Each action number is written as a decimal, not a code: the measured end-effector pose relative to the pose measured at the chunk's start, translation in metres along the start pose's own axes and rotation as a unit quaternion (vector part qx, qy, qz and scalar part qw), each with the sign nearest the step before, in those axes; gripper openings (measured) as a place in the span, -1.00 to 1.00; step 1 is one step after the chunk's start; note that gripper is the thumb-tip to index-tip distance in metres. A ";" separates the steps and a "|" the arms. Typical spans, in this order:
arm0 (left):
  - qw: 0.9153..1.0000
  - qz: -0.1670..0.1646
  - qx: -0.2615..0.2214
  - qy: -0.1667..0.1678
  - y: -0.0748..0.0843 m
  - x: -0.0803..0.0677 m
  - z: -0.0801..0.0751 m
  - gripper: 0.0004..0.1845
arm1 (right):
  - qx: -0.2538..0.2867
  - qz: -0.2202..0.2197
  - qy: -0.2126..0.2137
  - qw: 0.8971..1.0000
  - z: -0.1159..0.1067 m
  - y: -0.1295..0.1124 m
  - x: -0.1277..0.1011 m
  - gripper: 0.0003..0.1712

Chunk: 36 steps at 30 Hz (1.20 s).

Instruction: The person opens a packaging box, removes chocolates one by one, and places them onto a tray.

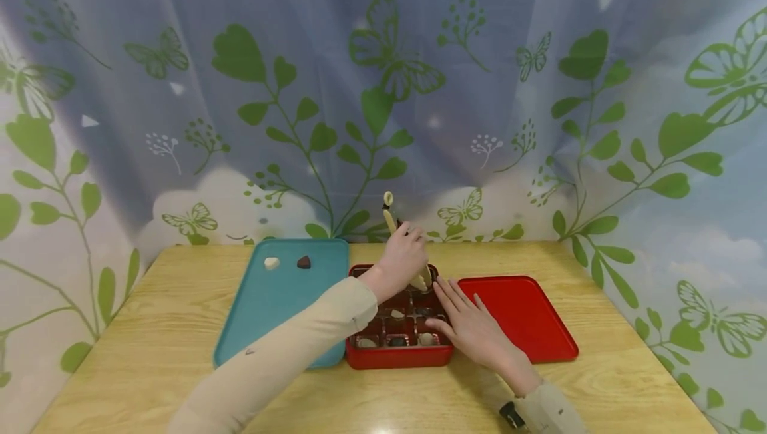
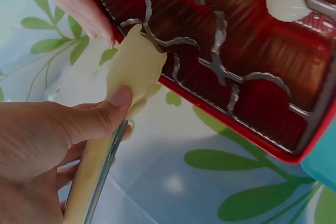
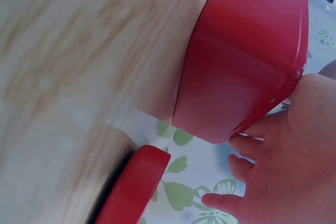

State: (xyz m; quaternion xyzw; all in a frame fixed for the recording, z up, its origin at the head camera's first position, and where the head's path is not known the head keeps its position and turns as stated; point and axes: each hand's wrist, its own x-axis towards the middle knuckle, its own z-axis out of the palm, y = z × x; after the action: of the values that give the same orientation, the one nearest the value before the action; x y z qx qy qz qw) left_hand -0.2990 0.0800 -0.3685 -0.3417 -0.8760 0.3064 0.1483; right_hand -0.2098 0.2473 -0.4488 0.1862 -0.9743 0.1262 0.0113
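Observation:
My left hand grips a pair of cream-coloured tongs, thumb pressed on one arm. Their wide tips reach into the far right part of a red box; whether anything is between them I cannot tell. A divided insert inside the box holds several chocolates, including a white one and a dark one. Lying along the box's right rim, my right hand touches it with fingers extended. In the right wrist view its fingers are beside the red wall.
Left of the box lies a teal tray bearing a white chocolate and a dark chocolate. A flat red lid is at the right. Behind the wooden table hangs a leaf-patterned curtain.

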 end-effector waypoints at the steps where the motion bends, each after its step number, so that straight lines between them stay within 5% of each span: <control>1: 1.000 -0.005 -0.004 0.008 -0.002 -0.002 0.002 -0.71 | 0.000 0.000 0.000 1.000 0.000 0.000 0.000 -0.08; 5: 0.998 -0.029 -0.022 0.042 -0.011 -0.013 0.007 -0.79 | -0.003 0.000 0.003 1.000 0.002 -0.001 0.001 -0.08; 10: 0.994 -0.061 -0.060 0.066 -0.025 -0.027 0.014 -0.63 | -0.002 0.000 0.009 1.000 0.003 -0.002 0.000 -0.07; 18: 0.978 -0.105 -0.105 0.144 -0.042 -0.053 0.031 -0.57 | 0.011 -0.013 0.028 0.999 0.005 -0.002 -0.001 -0.04; 21: 0.970 -0.101 -0.142 0.172 -0.052 -0.062 0.038 -0.59 | 0.012 -0.008 0.022 1.000 0.004 -0.002 -0.001 -0.05; 22: 0.959 -0.093 -0.172 0.206 -0.056 -0.059 0.053 -0.61 | 0.010 -0.005 0.019 1.000 0.004 -0.001 -0.001 -0.05; 25: 0.942 -0.078 -0.223 0.236 -0.071 -0.068 0.061 -0.61 | 0.004 0.002 0.012 1.000 0.004 0.000 -0.001 -0.05; 28: 0.935 -0.089 -0.239 0.246 -0.087 -0.078 0.066 -0.60 | 0.002 0.005 0.011 1.000 0.003 0.000 0.000 -0.05; 29: 0.940 -0.097 -0.240 0.223 -0.093 -0.087 0.057 -0.57 | 0.004 0.005 0.010 1.000 0.003 0.000 0.000 -0.05; 32: 0.932 -0.096 -0.265 0.229 -0.111 -0.091 0.086 -0.50 | 0.006 0.004 0.009 1.000 0.003 0.000 0.000 -0.04; 35: 0.862 -0.030 -0.421 0.282 -0.131 -0.075 0.179 -0.41 | 0.006 0.006 0.007 1.000 0.003 0.000 0.000 -0.04; 36: 0.846 -0.017 -0.441 0.298 -0.136 -0.072 0.206 -0.41 | 0.006 0.005 0.007 1.000 0.002 0.000 0.000 -0.04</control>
State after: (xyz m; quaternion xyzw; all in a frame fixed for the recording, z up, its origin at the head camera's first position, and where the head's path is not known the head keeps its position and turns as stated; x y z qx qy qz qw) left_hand -0.4129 -0.1377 -0.4442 -0.4307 -0.8383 -0.2313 0.2412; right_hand -0.2097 0.2464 -0.4509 0.1800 -0.9744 0.1334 0.0164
